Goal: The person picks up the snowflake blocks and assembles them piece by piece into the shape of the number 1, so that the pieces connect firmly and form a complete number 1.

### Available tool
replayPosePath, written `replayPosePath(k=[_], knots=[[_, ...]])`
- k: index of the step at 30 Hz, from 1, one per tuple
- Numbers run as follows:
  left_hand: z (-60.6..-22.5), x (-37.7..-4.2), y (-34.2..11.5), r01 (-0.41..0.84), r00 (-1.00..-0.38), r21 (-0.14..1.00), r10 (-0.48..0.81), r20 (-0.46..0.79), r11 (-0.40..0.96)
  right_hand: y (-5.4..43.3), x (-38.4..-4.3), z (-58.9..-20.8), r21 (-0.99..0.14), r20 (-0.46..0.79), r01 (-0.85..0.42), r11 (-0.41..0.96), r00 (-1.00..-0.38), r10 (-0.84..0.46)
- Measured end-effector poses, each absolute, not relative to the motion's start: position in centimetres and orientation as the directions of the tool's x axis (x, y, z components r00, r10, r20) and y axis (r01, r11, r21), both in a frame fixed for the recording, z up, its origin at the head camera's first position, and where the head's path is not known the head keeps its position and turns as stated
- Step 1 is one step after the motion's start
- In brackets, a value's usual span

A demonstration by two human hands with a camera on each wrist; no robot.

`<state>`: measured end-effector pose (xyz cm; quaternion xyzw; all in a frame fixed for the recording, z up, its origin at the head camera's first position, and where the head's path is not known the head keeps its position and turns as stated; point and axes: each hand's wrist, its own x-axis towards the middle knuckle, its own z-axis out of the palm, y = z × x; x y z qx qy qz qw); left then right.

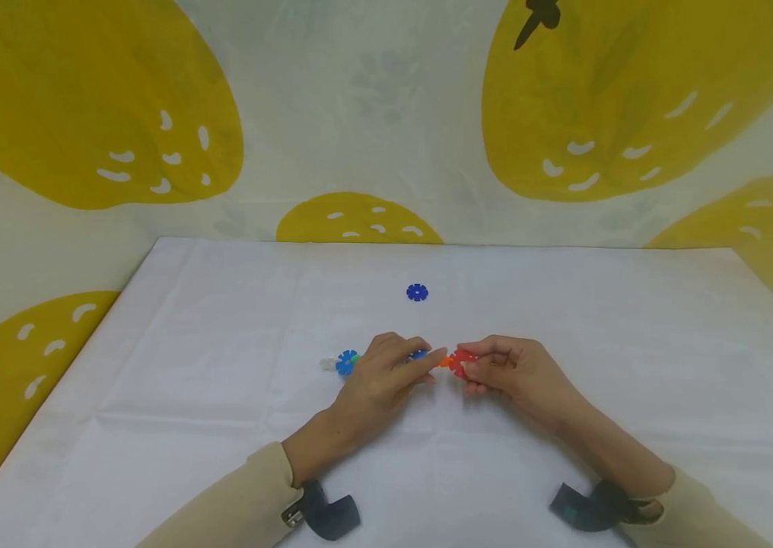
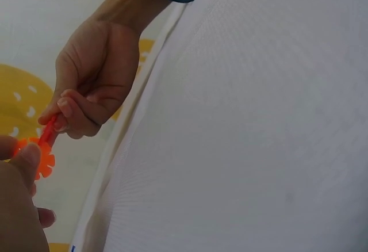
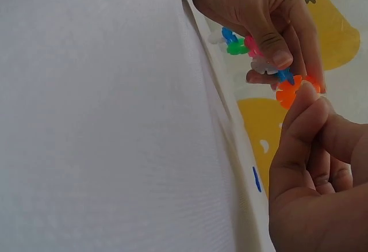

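Observation:
A chain of interlocking plastic snowflake discs runs from left to right over the white table. My left hand (image 1: 383, 373) grips the chain and covers its middle. A whitish disc (image 1: 328, 364) and a blue disc (image 1: 345, 362) stick out at its left end. In the right wrist view, green (image 3: 236, 47), pink (image 3: 251, 45) and white discs (image 3: 263, 66) show by the left thumb. At the right end, my right hand (image 1: 526, 377) pinches a red disc (image 1: 458, 364) against the edge of an orange disc (image 2: 47, 163). Fingers hide how far those two are joined.
A single dark blue disc (image 1: 417, 292) lies flat beyond the hands. The white-covered table (image 1: 222, 320) ends at a cloth backdrop (image 1: 359, 114) printed with yellow fruit. Dark bands (image 1: 330, 514) are strapped on both wrists.

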<state>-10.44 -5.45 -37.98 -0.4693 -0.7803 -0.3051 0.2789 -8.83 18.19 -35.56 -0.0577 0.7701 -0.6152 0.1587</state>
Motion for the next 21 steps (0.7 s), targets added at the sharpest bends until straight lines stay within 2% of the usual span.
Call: replayPosePath(k=[7, 21], knots=[[-37.9, -10.39, -5.26, 0.904, -0.395, 0.19, 0.578, 0.713, 0.383, 18.24, -8.76, -35.72, -0.972, -0.148, 0.088, 0.219, -0.95, -0.274], [-38.32, -10.4, -5.28, 0.893, -0.426, 0.224, 0.573, 0.7, 0.39, 18.07, -8.84, -36.19, -0.974, -0.132, 0.071, 0.215, -0.949, -0.286]])
